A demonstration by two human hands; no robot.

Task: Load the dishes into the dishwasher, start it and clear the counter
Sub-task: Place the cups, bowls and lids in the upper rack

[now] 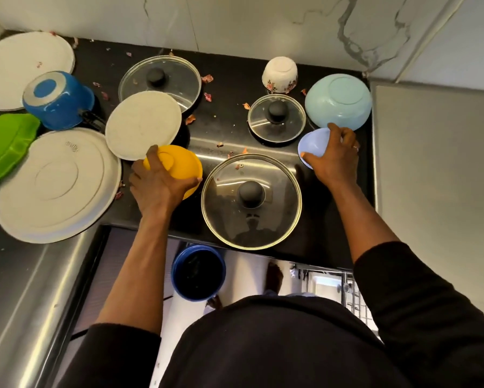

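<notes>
- My left hand (156, 189) arches over the inverted yellow bowl (179, 166), which is smooth and round. Fingers curl round its rim, gripping it at the dark counter's (226, 127) front.
- My right hand (334, 161) wraps thumb and fingers round a small glossy lilac bowl (312, 144), just before the pale-blue bowl (338, 102).
- A round glass lid (251, 201) with a black knob lies between the hands.

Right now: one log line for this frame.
left hand grips upside-down yellow plastic bowl | right hand grips small periwinkle plastic bowl | both over black counter
</notes>
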